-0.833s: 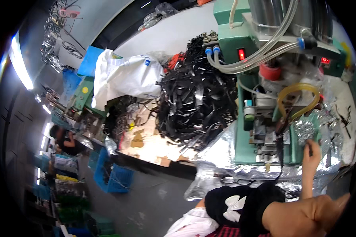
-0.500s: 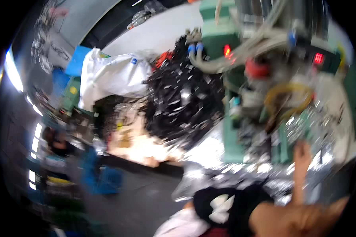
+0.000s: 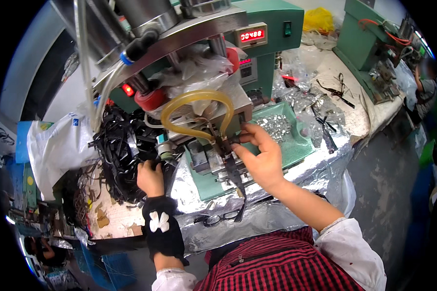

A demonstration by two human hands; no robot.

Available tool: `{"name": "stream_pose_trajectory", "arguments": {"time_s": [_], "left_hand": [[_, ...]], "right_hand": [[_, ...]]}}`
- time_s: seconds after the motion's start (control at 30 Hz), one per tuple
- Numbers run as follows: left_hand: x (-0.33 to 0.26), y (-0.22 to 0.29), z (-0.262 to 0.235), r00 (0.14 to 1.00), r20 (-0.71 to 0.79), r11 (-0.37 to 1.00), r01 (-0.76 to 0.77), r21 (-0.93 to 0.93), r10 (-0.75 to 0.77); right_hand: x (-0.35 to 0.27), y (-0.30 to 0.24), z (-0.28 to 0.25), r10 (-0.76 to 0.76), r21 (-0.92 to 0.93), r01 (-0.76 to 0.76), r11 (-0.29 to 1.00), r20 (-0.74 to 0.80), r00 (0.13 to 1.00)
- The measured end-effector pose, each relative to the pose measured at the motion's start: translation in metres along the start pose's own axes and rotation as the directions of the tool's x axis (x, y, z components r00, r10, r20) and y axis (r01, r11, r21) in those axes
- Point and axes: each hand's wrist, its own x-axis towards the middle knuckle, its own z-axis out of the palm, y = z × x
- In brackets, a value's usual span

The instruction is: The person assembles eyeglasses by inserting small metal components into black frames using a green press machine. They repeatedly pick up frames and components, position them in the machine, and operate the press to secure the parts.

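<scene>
Head view: black strips (image 3: 124, 140) border loosely curled left fingers (image 3: 143, 169); right fingers (image 3: 253, 132) bend beside the machine (image 3: 242, 97), holds unclear.

The apron (image 3: 262, 266) is checked in red and black; the black sleeve (image 3: 164, 240) has a white bow (image 3: 159, 222). The machine (image 3: 272, 13) is green, its hose (image 3: 196, 95) yellow. The strips (image 3: 119, 155) are black, the bag (image 3: 58, 150) white.

The cylinders (image 3: 143, 14) are smooth, polished metal, and the machine housing (image 3: 272, 24) looks like painted metal with a soft sheen. Crinkled foil (image 3: 320, 169) glints brightly. The piled strips (image 3: 121, 160) look like glossy plastic. The bag (image 3: 58, 145) is creased plastic; the looped tube (image 3: 199, 95) looks smooth and translucent. Matt cloth forms the checked apron (image 3: 257, 264) and dark cuff (image 3: 165, 241).
</scene>
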Motion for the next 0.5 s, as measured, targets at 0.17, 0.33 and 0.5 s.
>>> {"name": "stream_pose_trajectory", "arguments": {"time_s": [0.17, 0.33, 0.5], "left_hand": [[-0.007, 0.022, -0.040, 0.980, 0.185, 0.621, 0.188, -0.761, -0.070], [-0.058, 0.070, -0.113, 0.970, -0.096, 0.283, -0.030, -0.959, -0.222], [-0.091, 0.131, -0.148, 0.608, -0.456, 0.351, -0.772, -0.530, 0.649]], "right_hand": [[-0.010, 0.000, 0.007, 0.042, 0.125, -0.056, 0.991, 0.112, 0.993], [-0.020, -0.034, 0.011, 0.183, 0.352, -0.247, 0.903, 0.205, 0.962], [-0.020, -0.016, -0.028, -0.027, -0.064, 0.051, 0.997, 0.326, 0.945]]}}
